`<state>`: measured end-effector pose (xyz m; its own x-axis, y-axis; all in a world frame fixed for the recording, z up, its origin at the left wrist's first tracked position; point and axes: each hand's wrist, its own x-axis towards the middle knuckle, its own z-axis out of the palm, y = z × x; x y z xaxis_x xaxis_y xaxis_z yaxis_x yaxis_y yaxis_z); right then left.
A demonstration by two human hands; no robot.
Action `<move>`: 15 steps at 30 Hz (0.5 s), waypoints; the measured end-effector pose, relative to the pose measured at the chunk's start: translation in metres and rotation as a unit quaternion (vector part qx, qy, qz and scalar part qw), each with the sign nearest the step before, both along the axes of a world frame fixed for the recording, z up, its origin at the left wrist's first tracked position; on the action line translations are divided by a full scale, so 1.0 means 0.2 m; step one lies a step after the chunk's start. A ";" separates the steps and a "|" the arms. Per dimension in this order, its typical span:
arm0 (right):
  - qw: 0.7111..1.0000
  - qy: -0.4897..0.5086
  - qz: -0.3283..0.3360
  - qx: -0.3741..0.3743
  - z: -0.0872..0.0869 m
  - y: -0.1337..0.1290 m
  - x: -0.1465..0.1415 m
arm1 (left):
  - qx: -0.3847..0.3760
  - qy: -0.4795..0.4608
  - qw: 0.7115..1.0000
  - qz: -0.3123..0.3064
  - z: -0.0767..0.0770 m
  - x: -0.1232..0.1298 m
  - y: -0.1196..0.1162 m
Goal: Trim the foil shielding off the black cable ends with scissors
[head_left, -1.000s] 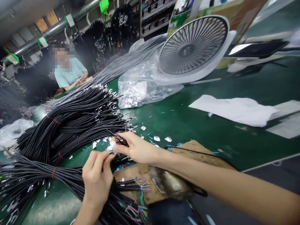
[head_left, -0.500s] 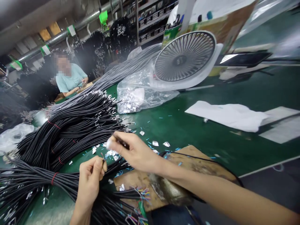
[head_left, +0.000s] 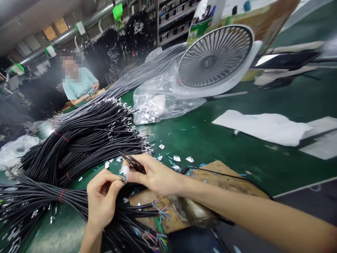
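My left hand (head_left: 103,196) is closed in a pinch on the stripped end of a black cable, where thin coloured wires (head_left: 123,178) show at the fingertips. My right hand (head_left: 158,175) meets it there, holding dark tweezers (head_left: 133,163) across the palm, their points up and to the left. Something white (head_left: 125,171) covers a fingertip of the right hand beside the wires. Below both hands, cables with fanned-out coloured cores (head_left: 163,213) lie over a worn brown board (head_left: 179,225). A tied bundle of black cables (head_left: 71,198) runs in from the left.
A big pile of black cables (head_left: 86,140) lies beyond my hands. Foil scraps (head_left: 177,158) and blue bits dot the green table (head_left: 195,140). Farther back are a plastic bag (head_left: 158,102), a fan (head_left: 216,58) and white paper (head_left: 260,126). A co-worker (head_left: 80,82) sits across the table.
My right hand has come down to the left hand, and their fingertips now meet at the wire end. The tweezers now show more clearly. The camera view has shifted slightly.
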<state>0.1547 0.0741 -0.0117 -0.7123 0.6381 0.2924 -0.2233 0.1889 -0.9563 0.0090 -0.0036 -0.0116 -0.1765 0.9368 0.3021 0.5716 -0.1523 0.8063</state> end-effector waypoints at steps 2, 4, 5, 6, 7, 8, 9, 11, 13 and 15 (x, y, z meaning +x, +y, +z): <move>0.985 -0.013 -0.145 0.087 0.01 -0.02 0.00 | 0.019 0.001 1.000 0.025 -0.03 0.02 0.00; 0.977 -0.020 -0.194 0.089 0.02 -0.03 0.00 | 0.041 0.006 0.998 0.053 -0.05 0.04 0.01; 0.984 -0.018 -0.168 0.056 0.01 -0.02 -0.01 | 0.046 0.009 0.997 0.060 -0.07 0.04 0.02; 0.992 -0.015 -0.120 0.021 0.01 -0.02 -0.01 | 0.047 0.012 0.997 0.065 -0.07 0.03 0.02; 0.997 -0.014 -0.071 -0.002 0.00 -0.01 -0.01 | 0.043 0.014 0.997 0.064 -0.08 0.03 0.03; 0.999 -0.014 -0.038 -0.001 0.00 -0.01 -0.02 | 0.034 0.016 0.998 0.057 -0.08 0.02 0.03; 0.999 -0.014 -0.033 0.025 -0.01 0.00 -0.02 | 0.021 0.016 0.999 0.046 -0.09 0.01 0.03; 0.988 -0.010 -0.097 0.122 -0.01 0.00 -0.02 | 0.004 0.019 0.999 0.026 -0.09 0.00 0.03; 0.963 0.009 -0.184 0.197 -0.01 0.01 -0.02 | -0.002 0.024 1.000 0.011 -0.08 -0.01 0.03; 0.940 0.038 -0.269 0.204 0.00 0.02 0.00 | -0.001 0.029 1.000 0.005 -0.08 -0.01 0.03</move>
